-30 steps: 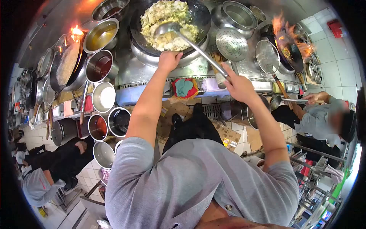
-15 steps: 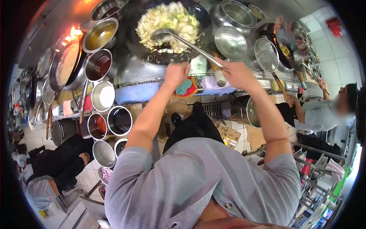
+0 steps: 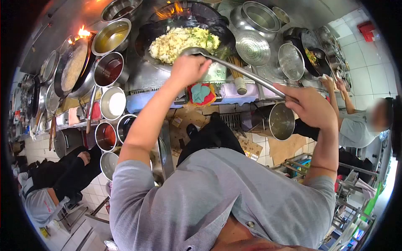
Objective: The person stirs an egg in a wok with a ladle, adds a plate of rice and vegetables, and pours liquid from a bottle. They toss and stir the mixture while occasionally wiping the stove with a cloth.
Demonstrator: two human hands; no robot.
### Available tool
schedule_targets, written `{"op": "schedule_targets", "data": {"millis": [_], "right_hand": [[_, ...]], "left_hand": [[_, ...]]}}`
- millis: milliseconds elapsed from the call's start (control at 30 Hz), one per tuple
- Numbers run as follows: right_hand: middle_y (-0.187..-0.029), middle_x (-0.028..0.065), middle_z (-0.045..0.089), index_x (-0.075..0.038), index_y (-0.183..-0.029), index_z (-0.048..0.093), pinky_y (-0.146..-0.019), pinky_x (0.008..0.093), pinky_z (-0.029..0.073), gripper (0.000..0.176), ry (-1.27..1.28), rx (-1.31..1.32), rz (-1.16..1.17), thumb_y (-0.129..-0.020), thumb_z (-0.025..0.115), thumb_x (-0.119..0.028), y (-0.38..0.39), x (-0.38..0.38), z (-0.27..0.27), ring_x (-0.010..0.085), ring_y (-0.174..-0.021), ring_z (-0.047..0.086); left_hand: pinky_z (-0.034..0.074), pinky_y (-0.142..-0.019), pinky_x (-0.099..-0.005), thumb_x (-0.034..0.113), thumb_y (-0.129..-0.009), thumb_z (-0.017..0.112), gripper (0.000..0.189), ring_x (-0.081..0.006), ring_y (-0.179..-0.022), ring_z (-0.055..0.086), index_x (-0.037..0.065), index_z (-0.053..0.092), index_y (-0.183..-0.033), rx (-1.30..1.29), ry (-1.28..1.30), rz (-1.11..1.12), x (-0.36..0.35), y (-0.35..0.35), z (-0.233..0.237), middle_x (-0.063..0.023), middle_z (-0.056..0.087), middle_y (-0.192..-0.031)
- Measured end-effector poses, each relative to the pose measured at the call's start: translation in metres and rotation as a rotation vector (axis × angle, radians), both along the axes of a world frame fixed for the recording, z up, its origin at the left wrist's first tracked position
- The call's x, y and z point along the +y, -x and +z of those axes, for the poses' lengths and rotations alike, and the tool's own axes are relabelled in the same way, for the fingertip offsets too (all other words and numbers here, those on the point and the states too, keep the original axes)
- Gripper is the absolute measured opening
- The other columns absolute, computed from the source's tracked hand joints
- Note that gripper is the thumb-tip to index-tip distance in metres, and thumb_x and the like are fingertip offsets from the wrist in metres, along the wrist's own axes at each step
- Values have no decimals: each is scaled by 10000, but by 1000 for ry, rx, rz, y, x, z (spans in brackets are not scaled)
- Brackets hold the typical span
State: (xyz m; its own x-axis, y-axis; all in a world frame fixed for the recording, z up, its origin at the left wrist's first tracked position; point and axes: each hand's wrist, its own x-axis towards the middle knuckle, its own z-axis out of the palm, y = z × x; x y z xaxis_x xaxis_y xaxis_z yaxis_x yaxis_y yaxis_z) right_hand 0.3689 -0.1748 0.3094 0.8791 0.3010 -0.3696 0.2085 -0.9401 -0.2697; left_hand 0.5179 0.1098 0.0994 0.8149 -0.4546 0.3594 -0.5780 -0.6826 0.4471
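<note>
Visitor: Any lettering you can read from up there?

Me: Only the printed cardboard (image 3: 251, 146) on the floor under the range, and its print is too small to make out.

Visitor: What's changed in the last half second?

Me: The fried rice (image 3: 180, 41) was tossed up above the pan. Now it lies back in the wok (image 3: 143, 39), and flames (image 3: 169, 10) lick over the far rim. My right hand (image 3: 312, 106) has drawn back toward me, fingers wrapped round the end of the ladle (image 3: 243, 72). The ladle's bowl sits at the near rim, just beside my left hand (image 3: 187, 69) — that one is clenched in a fist on the wok's near edge.

Visitor: And around you?

Me: A crowded steel range. There's a perforated skimmer (image 3: 252, 48) right of the wok, and on the left an oil bowl (image 3: 109, 37), a dark sauce bowl (image 3: 109, 69) and a white bowl (image 3: 114, 103). A red and teal rag (image 3: 201, 94) lies on the front ledge. The floor is white tile. A co-worker's hand (image 3: 331, 81) reaches toward another pan on my right — a second person (image 3: 50, 188) sits low on my left.
</note>
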Motion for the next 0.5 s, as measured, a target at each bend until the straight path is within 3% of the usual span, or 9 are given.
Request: {"op": "schedule_targets", "data": {"millis": [33, 167, 233, 333, 367, 433, 500], "right_hand": [[-893, 210, 673, -192, -1423, 511, -740, 420, 500, 569, -2, -49, 3, -871, 611, -99, -2, 2, -7, 403, -784, 633], [-906, 243, 669, -218, -1382, 550, -758, 496, 501, 501, 27, -205, -51, -890, 586, -131, -51, 43, -98, 429, -839, 639], [-898, 252, 667, -217, -1387, 544, -766, 516, 498, 503, 19, -228, -86, -893, 579, -128, -62, 59, -122, 433, -853, 640], [-915, 274, 656, -205, -1419, 499, -772, 537, 488, 522, -25, -261, -146, -905, 562, -134, -69, 64, -135, 455, -870, 627], [-888, 244, 668, -208, -1425, 486, -733, 514, 504, 508, -70, -270, -146, -925, 549, -146, -66, 61, -141, 422, -822, 646], [-861, 214, 679, -211, -1431, 474, -695, 492, 520, 494, -114, -269, -136, -944, 536, -158, -56, 56, -140, 389, -774, 666], [-762, 76, 634, -161, -1355, 524, -661, 401, 542, 395, -560, 298, -488, -970, 550, -247, -49, 49, -125, 253, -685, 661]], "left_hand": [[526, -598, -473, 408, -921, 599, 354, -349, -624, 657, 117, 722, -761, -10, 17, -36, 0, -8, 1, -124, 661, -642], [515, -567, -456, 367, -920, 613, 309, -330, -619, 657, 123, 716, -761, -73, 78, 6, -15, -12, -96, -112, 664, -643], [537, -566, -421, 320, -919, 632, 255, -339, -550, 639, 114, 753, -829, -108, 99, -13, -17, 18, -120, -126, 676, -664], [545, -583, -427, 330, -920, 633, 254, -337, -574, 656, 123, 761, -848, -31, 63, -24, -9, 31, -97, -134, 688, -695], [546, -585, -428, 339, -924, 627, 259, -340, -583, 660, 131, 761, -847, -26, 56, -31, -5, 32, -93, -136, 686, -690], [532, -584, -462, 367, -942, 596, 278, -352, -618, 659, 156, 749, -845, 0, 86, 16, -4, -14, -98, -128, 687, -702], [529, -659, -451, 371, -940, 596, 278, -338, -657, 653, 143, 724, -845, -50, 35, 8, -5, -41, -101, -128, 675, -704]]}}
